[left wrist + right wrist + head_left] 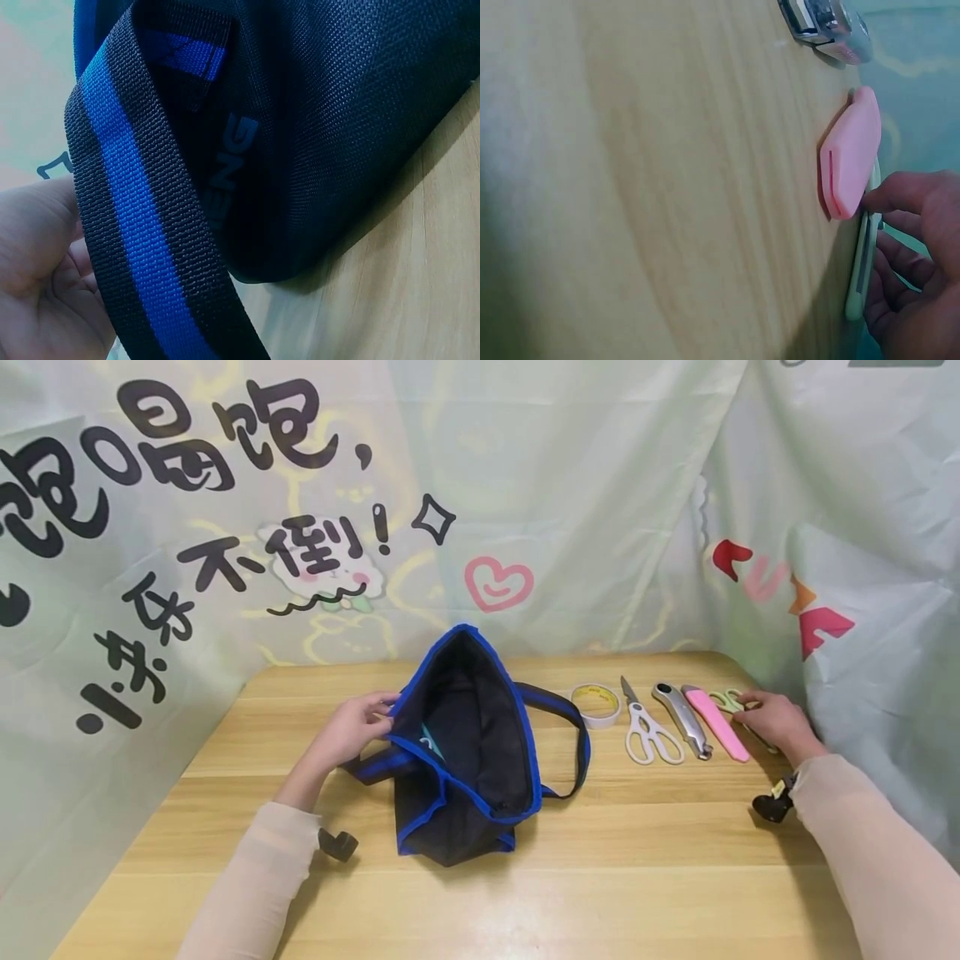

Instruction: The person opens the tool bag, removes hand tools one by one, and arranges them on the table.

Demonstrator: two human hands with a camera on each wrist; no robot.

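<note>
While the left hand pinches the woven black-and-blue tote bag's rim, the right hand grips pale-green scissors — lengthwise away from the person, beside a smooth pink cutter.

Left hand pinches with curled fingers; right hand reaches forward, fingers bent

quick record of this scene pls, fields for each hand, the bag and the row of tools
left hand: left hand holds the rim of the bag by its blue edge
right hand: right hand touches the light green scissors, fingers curling round them
bag: black bag with blue trim, mouth open, standing on the wooden table; strap lies loose to its right
tools, left to right: tape roll, white scissors, silver utility knife, pink tool, light green scissors
spacing: tools lie side by side, right of the bag
</note>
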